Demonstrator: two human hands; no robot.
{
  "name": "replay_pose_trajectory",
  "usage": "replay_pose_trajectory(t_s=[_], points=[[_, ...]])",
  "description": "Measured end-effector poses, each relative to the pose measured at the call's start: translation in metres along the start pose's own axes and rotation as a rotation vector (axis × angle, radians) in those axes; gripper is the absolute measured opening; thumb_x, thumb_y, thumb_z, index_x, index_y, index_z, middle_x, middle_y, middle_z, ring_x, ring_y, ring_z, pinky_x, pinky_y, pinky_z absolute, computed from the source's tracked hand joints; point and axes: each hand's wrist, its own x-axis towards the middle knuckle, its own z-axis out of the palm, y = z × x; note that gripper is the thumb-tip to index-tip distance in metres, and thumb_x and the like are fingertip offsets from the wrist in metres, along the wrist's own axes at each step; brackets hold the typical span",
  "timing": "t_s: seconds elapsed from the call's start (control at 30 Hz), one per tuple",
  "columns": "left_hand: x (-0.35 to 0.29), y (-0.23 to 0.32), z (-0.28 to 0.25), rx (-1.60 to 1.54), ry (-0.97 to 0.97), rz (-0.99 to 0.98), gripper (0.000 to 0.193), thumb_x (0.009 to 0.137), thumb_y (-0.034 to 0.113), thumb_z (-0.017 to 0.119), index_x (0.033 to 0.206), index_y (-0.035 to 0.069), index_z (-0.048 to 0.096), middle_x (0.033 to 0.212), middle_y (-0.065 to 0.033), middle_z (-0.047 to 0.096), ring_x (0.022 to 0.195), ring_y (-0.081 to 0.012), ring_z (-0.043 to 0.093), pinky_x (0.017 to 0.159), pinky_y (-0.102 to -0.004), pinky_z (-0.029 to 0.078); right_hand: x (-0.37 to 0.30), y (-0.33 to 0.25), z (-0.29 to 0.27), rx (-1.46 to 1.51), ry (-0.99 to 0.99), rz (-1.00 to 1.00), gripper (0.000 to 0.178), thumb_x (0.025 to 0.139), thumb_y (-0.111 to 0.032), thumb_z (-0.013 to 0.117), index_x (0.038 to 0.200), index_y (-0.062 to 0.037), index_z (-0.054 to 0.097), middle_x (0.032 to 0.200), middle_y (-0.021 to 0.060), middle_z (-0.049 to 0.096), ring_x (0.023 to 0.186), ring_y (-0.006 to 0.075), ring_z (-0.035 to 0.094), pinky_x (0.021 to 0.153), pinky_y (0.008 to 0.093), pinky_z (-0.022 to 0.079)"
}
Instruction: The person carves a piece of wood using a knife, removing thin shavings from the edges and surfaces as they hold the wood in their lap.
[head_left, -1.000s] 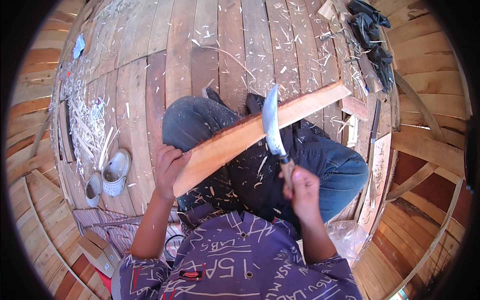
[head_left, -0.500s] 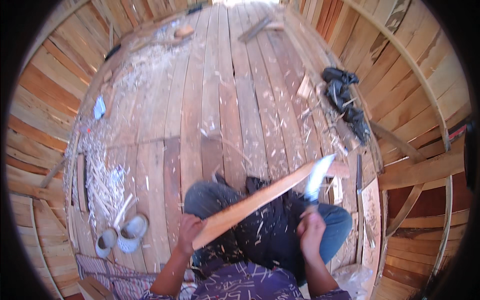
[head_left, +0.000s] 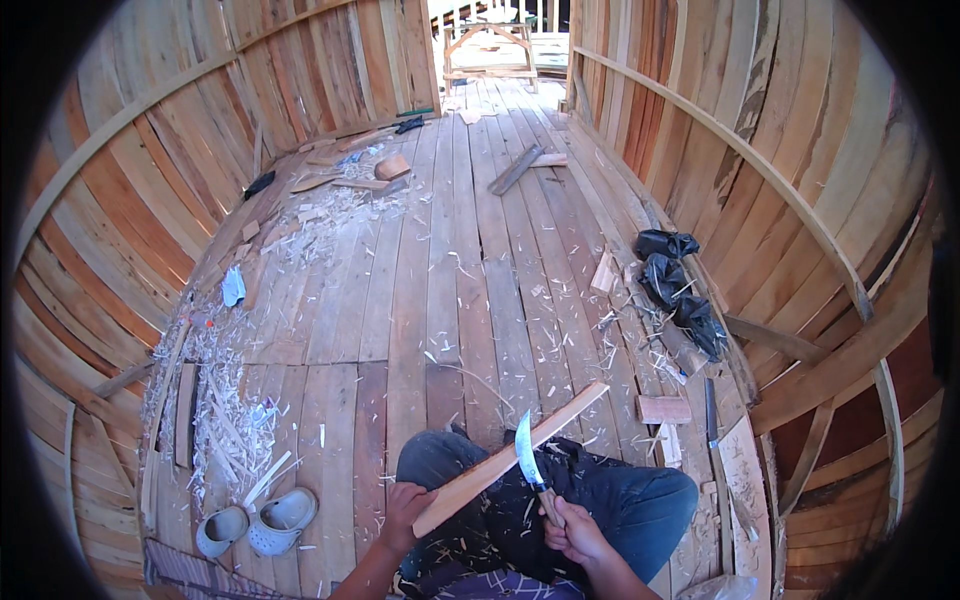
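Observation:
My left hand (head_left: 403, 512) is closed round the near end of a long, flat wooden strip (head_left: 470, 487), which slants up and away to the right across my lap. In my right hand (head_left: 574, 532) is a knife (head_left: 527, 452) with a curved, shiny blade and a short handle. The blade points up and overlaps the middle of the strip in the view; whether it touches the wood I cannot tell. Beneath both lies a dark cloth (head_left: 520, 520) over my crossed legs, sprinkled with shavings.
Pale clogs (head_left: 283, 522) stand at the left by a heap of shavings (head_left: 228, 430). A black plastic bag (head_left: 680, 290) lies along the right side. A wood block (head_left: 663, 409) and a dark, long tool (head_left: 711, 412) sit right of my knee. Plank walls close both sides.
The view has tilted up, showing a bright doorway. My right hand has brought the knife leftward from near the strip's far end to its middle. The left hand keeps its hold.

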Motion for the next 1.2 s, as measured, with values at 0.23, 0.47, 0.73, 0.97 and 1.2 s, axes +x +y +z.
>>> replay_pose_trajectory(t_s=[0.23,0.47,0.73,0.97,1.2], points=[[0.006,0.004,-0.004,-0.041,-0.006,-0.015,0.038,0.062,0.009,0.071,0.099,0.002,0.066,0.09,-0.0125,0.058,0.086,-0.031,0.056,0.079,-0.0399,0.043,-0.001,0.004,0.0,-0.113,-0.1,-0.028,0.03,0.102,-0.034,0.038,0.101,-0.0066,0.051,0.055,-0.0024,0.036,0.042,0.0063,0.029,0.039,0.0226,0.024],[0.011,0.008,-0.034,-0.111,-0.196,-0.122,0.04,0.065,0.009,0.076,0.103,0.004,0.067,0.096,-0.0114,0.061,0.091,-0.0289,0.057,0.081,-0.0376,0.044,-0.003,0.003,0.037,-0.659,0.019,-0.382,0.019,0.099,-0.018,0.046,0.111,-0.0038,0.05,0.063,-0.0007,0.047,0.047,0.0061,0.042,0.042,0.0206,0.033],[0.022,0.08,-0.079,0.122,-0.477,-0.25,0.055,0.072,0.031,0.073,0.117,0.002,0.059,0.115,-0.0153,0.061,0.116,-0.034,0.051,0.099,-0.0423,0.036,0.0,0.015,0.032,-0.5,0.057,-0.337,0.019,0.099,-0.016,0.047,0.112,-0.0028,0.05,0.071,0.0022,0.052,0.047,0.0069,0.045,0.042,0.0214,0.038],[0.022,0.098,-0.055,0.366,-0.447,-0.339,0.048,0.07,0.018,0.066,0.114,-0.001,0.059,0.113,-0.0178,0.061,0.117,-0.0359,0.05,0.101,-0.0505,0.031,0.002,0.013,0.031,-0.235,-0.032,-0.154,0.027,0.102,-0.03,0.039,0.108,-0.0056,0.049,0.064,-0.0003,0.042,0.042,0.0054,0.033,0.037,0.0202,0.028],[0.029,0.08,-0.052,0.445,-0.421,-0.341,0.044,0.071,0.009,0.066,0.114,0.004,0.06,0.11,-0.0121,0.064,0.115,-0.0307,0.052,0.101,-0.0521,0.029,0.006,-0.004,0.011,-0.343,0.027,-0.153,0.021,0.1,-0.027,0.046,0.106,-0.0075,0.051,0.059,-0.0011,0.045,0.041,0.0031,0.035,0.037,0.0193,0.027]])
